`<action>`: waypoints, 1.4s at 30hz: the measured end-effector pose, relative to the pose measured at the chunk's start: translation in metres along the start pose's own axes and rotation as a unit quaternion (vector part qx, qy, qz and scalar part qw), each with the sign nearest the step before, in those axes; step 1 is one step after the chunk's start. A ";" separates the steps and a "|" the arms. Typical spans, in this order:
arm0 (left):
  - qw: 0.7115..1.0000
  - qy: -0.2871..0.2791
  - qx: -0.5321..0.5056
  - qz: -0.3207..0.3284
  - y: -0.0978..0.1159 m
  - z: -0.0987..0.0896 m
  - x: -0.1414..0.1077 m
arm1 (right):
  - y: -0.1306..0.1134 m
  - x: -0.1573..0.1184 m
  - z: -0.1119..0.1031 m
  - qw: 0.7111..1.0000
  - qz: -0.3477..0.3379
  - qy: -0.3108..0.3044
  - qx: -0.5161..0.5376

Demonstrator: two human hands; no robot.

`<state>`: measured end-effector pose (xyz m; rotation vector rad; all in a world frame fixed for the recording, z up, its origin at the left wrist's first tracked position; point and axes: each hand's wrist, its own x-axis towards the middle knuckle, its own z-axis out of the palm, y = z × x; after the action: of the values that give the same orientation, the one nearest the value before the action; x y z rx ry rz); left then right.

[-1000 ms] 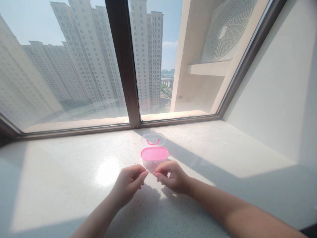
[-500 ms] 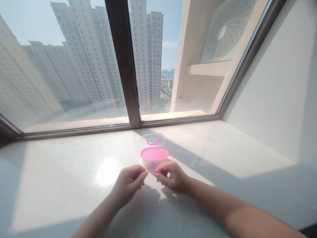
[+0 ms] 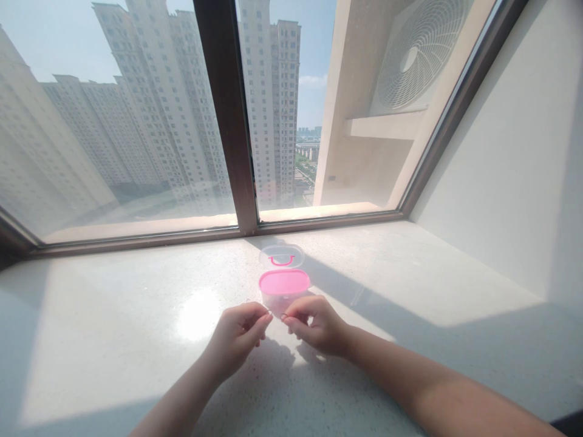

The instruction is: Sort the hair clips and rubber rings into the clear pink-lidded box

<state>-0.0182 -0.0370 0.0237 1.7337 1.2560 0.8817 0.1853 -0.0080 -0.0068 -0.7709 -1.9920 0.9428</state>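
Note:
My left hand (image 3: 243, 331) is closed in a pinch, with a small, thin, dark curved piece showing at its fingertips. Facing it across a narrow gap, my right hand (image 3: 316, 325) pinches a similar small curved piece. Whether the two pieces are joined is too small to tell. Just beyond the fingers stands a small container (image 3: 285, 283) with a pink top surface and a clear body. Behind it lies its transparent lid (image 3: 282, 249), which has a pink curved handle (image 3: 281, 263). Both hands are held above the pale sill.
A pale speckled sill (image 3: 136, 315) stretches beneath everything, with a bright glare spot left of my hands. A dark-framed window (image 3: 246, 226) closes off the back. The white side wall (image 3: 492, 182) rises at the right.

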 end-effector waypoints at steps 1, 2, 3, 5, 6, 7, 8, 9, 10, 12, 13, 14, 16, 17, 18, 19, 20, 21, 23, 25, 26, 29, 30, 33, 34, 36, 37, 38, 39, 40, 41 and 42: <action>1.000 0.002 0.001 0.000 0.000 0.000 0.000 | -0.001 0.000 0.000 1.000 0.000 0.000 0.000; 1.000 0.002 0.001 0.000 0.000 0.000 0.000 | -0.001 0.000 0.000 1.000 0.000 0.001 0.001; 1.000 0.002 0.001 0.000 0.000 0.000 -0.001 | -0.002 0.000 0.000 1.000 -0.001 0.002 0.002; 1.000 0.001 0.001 0.000 0.000 0.000 -0.001 | -0.002 0.000 0.000 1.000 -0.003 0.002 0.003; 1.000 0.000 0.002 0.000 0.000 0.000 0.000 | -0.002 0.000 0.000 1.000 -0.002 0.001 0.004; 1.000 -0.001 0.002 0.000 0.000 0.000 0.000 | -0.002 0.000 0.000 1.000 -0.002 0.000 0.003; 1.000 -0.002 0.002 0.000 0.000 0.000 0.000 | -0.002 0.000 0.000 1.000 -0.001 -0.001 0.003; 1.000 -0.002 0.003 0.000 0.000 0.000 0.000 | -0.002 0.000 0.000 1.000 0.000 -0.002 0.004; 1.000 -0.001 0.002 0.000 0.000 0.000 0.000 | -0.001 0.000 0.000 1.000 0.001 -0.002 0.004; 1.000 0.001 0.002 0.000 -0.001 0.000 0.000 | -0.001 0.000 0.000 1.000 0.002 -0.001 0.005; 1.000 0.002 0.001 0.000 -0.001 0.000 0.000 | -0.001 0.000 0.000 1.000 0.001 0.000 0.005; 1.000 0.001 0.001 0.000 -0.001 0.000 0.000 | -0.001 0.000 0.000 1.000 0.001 0.000 0.005; 1.000 -0.001 0.001 0.000 -0.001 0.000 0.000 | -0.001 0.000 0.000 1.000 0.000 0.000 0.006; 1.000 0.000 0.001 0.000 -0.001 0.000 0.000 | -0.001 0.000 0.000 1.000 0.000 -0.001 0.006; 1.000 0.000 0.001 0.000 -0.001 0.000 0.000 | -0.001 0.000 0.000 1.000 0.000 -0.001 0.006; 1.000 0.002 0.001 0.001 -0.001 0.000 0.000 | -0.001 0.000 0.000 1.000 0.000 -0.002 0.004; 1.000 0.003 0.001 0.002 -0.001 0.000 0.000 | -0.001 0.000 0.000 1.000 0.000 -0.002 0.002; 1.000 0.004 0.002 0.003 -0.001 0.000 0.000 | -0.001 0.000 0.000 1.000 0.000 -0.001 0.000; 1.000 0.003 0.003 0.005 -0.002 0.000 0.000 | -0.002 0.000 0.000 1.000 -0.001 0.000 -0.002; 1.000 0.002 0.004 0.005 -0.001 0.000 0.000 | -0.002 0.000 0.000 1.000 -0.002 -0.001 -0.001; 1.000 0.001 0.004 0.005 -0.001 0.000 0.000 | -0.002 0.000 0.000 1.000 -0.002 -0.001 -0.001; 1.000 -0.001 0.004 0.003 0.000 0.000 0.000 | -0.002 0.000 0.000 1.000 -0.001 0.000 -0.002; 1.000 -0.001 0.004 0.002 0.001 0.000 0.000 | -0.001 0.000 0.000 1.000 0.001 -0.001 -0.003; 1.000 -0.003 0.003 0.002 0.001 -0.001 0.000 | 0.000 0.000 0.000 1.000 0.006 -0.002 -0.002; 1.000 -0.002 0.002 0.001 0.001 -0.001 0.000 | 0.000 0.000 0.000 1.000 0.007 -0.002 -0.002; 1.000 0.000 0.002 0.001 0.001 0.000 0.000 | 0.000 0.000 0.000 1.000 0.006 -0.002 -0.001; 1.000 0.001 0.002 0.001 0.000 0.000 0.000 | 0.000 -0.001 0.000 1.000 0.005 -0.002 -0.001; 1.000 0.001 0.002 0.001 0.000 0.000 0.000 | 0.000 -0.001 0.000 1.000 0.005 -0.001 -0.001; 1.000 0.002 0.002 0.001 0.000 0.000 0.000 | 0.000 -0.001 0.000 1.000 0.005 0.000 0.000; 1.000 0.002 0.002 0.002 0.000 0.000 0.000 | 0.000 -0.001 0.000 1.000 0.004 0.000 0.001; 1.000 0.003 0.001 0.002 0.000 0.000 0.000 | 0.000 -0.001 0.000 1.000 0.003 0.000 0.001; 1.000 0.003 0.001 0.003 0.000 0.000 0.000 | 0.001 -0.001 0.000 1.000 0.002 0.000 0.002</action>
<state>-0.0179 -0.0368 0.0237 1.7373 1.2569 0.8896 0.1854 -0.0082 -0.0075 -0.7726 -1.9900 0.9480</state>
